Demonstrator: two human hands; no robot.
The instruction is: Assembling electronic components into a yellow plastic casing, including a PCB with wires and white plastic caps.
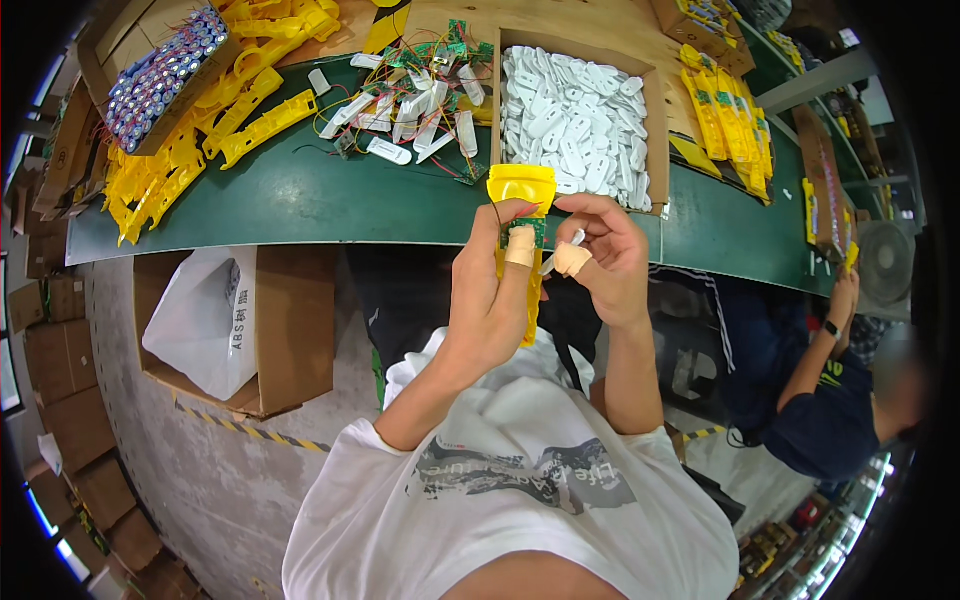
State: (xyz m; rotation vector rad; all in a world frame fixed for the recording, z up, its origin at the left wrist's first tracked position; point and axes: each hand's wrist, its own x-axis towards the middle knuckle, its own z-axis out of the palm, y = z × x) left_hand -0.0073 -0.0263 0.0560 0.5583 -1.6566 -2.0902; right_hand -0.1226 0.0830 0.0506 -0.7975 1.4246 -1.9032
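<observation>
My left hand (pixel 487 290) is closed around a long yellow plastic housing (pixel 522 183), held at the table's front edge. A small green circuit board (pixel 540 232) sits in the housing, with my left thumb, wrapped in tan tape, pressing by it. Close on the housing's right side is my right hand (pixel 612 262), its thumb taped too. Its fingers pinch a small white piece (pixel 577 238), whose kind is too small to make out. Just beyond both hands stands a cardboard box of white plastic covers (pixel 575 120).
White parts with wired circuit boards (pixel 425 110) lie left of the box. Yellow housings (pixel 245 115) and a box of battery cells (pixel 165 85) fill the far left; more housings (pixel 730 120) are stacked right. A co-worker (pixel 820 380) works at the right. A carton (pixel 295 330) stands below the table.
</observation>
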